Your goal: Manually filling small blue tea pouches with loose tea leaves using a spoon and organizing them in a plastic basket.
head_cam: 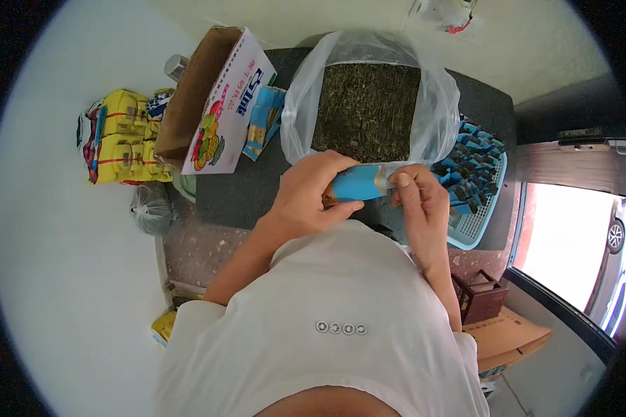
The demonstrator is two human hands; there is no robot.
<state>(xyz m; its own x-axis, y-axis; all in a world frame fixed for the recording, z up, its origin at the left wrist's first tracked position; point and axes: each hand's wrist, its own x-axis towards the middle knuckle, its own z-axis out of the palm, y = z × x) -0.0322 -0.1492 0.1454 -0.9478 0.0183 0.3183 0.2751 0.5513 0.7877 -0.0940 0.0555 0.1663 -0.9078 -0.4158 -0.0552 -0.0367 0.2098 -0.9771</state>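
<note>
Just in front of my shirt, my left hand (310,195) grips a blue printed packet (359,183) that lies sideways. The fingertips of my right hand (422,200) pinch the clear right end of this packet. Beyond my hands stands a translucent plastic bag (438,104), its mouth spread around a squared mass of dark green, dried leafy material (368,112). To the right, a light blue plastic basket (474,237) holds many blue packets with dark ends (467,167). More flat blue packets (263,120) lie to the left of the bag.
A printed cardboard box (229,114) rests tilted at the left of the dark tabletop (229,200). Yellow packages (125,135) and a tied grey plastic bag (151,211) are beyond its left side. A brown wooden stool (482,299) and a folded carton (506,333) are at lower right.
</note>
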